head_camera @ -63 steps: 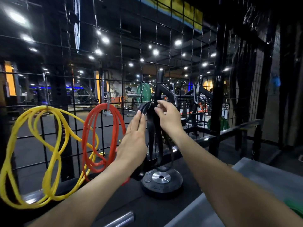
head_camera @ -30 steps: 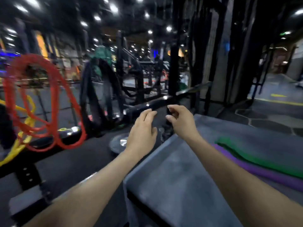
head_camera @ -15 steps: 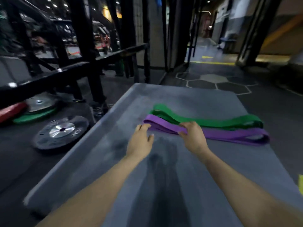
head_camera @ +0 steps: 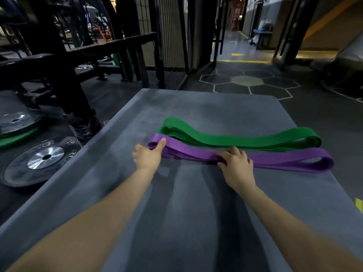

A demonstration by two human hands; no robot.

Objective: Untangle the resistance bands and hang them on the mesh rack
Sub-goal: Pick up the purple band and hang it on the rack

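On a grey padded platform (head_camera: pixel 196 222) in a gym, a green resistance band (head_camera: pixel 231 139) is lying just beside a purple resistance band (head_camera: pixel 279 159), which the right hand (head_camera: pixel 236 166) is gripping mid-length while the left hand (head_camera: pixel 148 156) is touching its end, thumb on top. Lifting purple alone, sliding it clear of green, looks wisest.

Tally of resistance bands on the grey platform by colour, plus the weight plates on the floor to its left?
Green resistance band: 1
Purple resistance band: 1
Black weight plates: 2
Green weight plate: 1
Total: 5
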